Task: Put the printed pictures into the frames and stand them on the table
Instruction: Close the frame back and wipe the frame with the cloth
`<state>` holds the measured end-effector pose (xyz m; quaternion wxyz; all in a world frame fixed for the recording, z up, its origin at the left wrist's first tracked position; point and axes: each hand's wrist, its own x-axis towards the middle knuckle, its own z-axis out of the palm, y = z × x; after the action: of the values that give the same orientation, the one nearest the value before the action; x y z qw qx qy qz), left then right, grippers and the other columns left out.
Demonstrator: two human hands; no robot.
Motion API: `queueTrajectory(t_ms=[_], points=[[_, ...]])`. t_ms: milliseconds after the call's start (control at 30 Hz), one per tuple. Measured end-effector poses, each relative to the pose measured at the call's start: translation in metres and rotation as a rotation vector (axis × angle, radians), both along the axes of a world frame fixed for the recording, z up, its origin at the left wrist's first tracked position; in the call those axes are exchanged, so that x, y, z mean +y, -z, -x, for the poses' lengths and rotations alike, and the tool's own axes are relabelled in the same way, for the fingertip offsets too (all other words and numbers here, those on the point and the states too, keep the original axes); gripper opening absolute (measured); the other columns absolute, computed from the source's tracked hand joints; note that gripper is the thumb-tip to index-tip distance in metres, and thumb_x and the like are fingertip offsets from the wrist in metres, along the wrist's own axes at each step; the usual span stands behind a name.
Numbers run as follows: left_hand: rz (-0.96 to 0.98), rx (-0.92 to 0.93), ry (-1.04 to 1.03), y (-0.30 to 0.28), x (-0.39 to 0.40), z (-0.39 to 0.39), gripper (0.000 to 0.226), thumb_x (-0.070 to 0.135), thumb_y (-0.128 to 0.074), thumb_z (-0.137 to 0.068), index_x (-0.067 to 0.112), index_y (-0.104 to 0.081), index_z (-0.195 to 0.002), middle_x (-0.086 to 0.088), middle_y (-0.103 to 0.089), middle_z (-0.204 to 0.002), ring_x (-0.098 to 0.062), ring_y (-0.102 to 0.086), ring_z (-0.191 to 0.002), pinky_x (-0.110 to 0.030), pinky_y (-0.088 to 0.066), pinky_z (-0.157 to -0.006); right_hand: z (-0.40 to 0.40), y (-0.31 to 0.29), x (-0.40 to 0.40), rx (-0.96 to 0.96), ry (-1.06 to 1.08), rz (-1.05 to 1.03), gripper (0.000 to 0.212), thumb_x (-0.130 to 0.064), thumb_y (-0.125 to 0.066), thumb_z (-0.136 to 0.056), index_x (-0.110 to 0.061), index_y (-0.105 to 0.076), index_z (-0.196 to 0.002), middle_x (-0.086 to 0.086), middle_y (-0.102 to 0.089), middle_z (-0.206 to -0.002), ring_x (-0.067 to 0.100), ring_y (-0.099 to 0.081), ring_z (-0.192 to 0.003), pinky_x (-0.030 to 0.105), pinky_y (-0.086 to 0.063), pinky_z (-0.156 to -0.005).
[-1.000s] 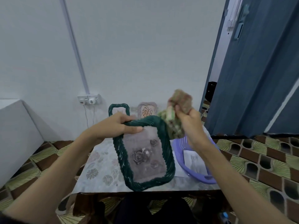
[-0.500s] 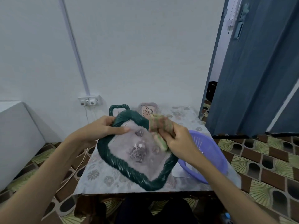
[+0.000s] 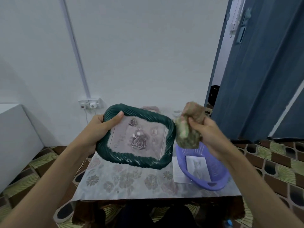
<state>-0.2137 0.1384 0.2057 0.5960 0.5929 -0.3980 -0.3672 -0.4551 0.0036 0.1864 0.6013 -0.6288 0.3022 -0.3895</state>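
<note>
left hand (image 3: pixel 97 127) grips the upper left corner of one dark green twisted frame (image 3: pixel 136 137), thumb across the front, fingers curled behind and out of sight. the frame is held tilted above the worktop (image 3: pixel 125 180), and a greyish rose print shows inside it; the faint script on that print is too blurred to read. right hand (image 3: pixel 209 134) is closed round one crumpled brownish-green cloth (image 3: pixel 189 129), lifted just beside the frame's right edge; whether cloth and frame touch cannot be told. behind the frame, only the pinkish top of a second thing (image 3: pixel 150 108) peeks out at the back of the worktop, too hidden to name. one purple plastic basket (image 3: pixel 218 183) sits at the worktop's right edge with one printed picture (image 3: pixel 198 167) lying in it, its subject unclear. one white paper sheet (image 3: pixel 178 173) lies partly under the basket. one double wall socket (image 3: pixel 89 103) is on the wall behind, its cable running down behind the left hand.
</note>
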Motion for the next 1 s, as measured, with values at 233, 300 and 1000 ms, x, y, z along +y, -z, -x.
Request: queueTrajectory(t_ms=[233, 300, 1000], points=[[0.113, -0.036, -0.133, 0.002, -0.004, 0.024, 0.04, 0.039, -0.068, -0.065, 0.0, -0.064, -0.071, -0.009, -0.068, -0.064, -0.02, -0.064, -0.055, -0.028, -0.054, -0.055, -0.045, 0.016, 0.021, 0.086, 0.46, 0.326, 0.023, -0.027, -0.049, -0.095, -0.006, -0.056, -0.09, 0.004, -0.055, -0.071, 0.011, -0.047, -0.059, 0.017, -0.036, -0.05], [0.149, -0.038, -0.166, 0.003, -0.004, 0.029, 0.041, 0.041, -0.069, -0.063, 0.001, -0.063, -0.07, -0.009, -0.066, -0.064, -0.021, -0.063, -0.055, -0.029, -0.053, -0.055, -0.047, 0.011, 0.014, 0.065, 0.478, 0.269, 0.034, -0.032, -0.046, -0.096, -0.005, -0.054, -0.077, 0.005, -0.048, -0.061, 0.015, -0.042, -0.054, 0.027, -0.034, -0.053], [0.286, 0.015, -0.422, 0.019, -0.008, 0.05, 0.05, 0.052, -0.066, -0.063, 0.011, -0.037, -0.055, -0.005, -0.037, -0.051, -0.019, -0.036, -0.05, -0.028, -0.029, -0.048, -0.052, 0.034, 0.019, 0.106, 0.542, 0.209, 0.022, -0.02, -0.049, -0.095, 0.001, -0.054, -0.097, 0.01, -0.057, -0.08, 0.019, -0.05, -0.07, 0.03, -0.039, -0.063]])
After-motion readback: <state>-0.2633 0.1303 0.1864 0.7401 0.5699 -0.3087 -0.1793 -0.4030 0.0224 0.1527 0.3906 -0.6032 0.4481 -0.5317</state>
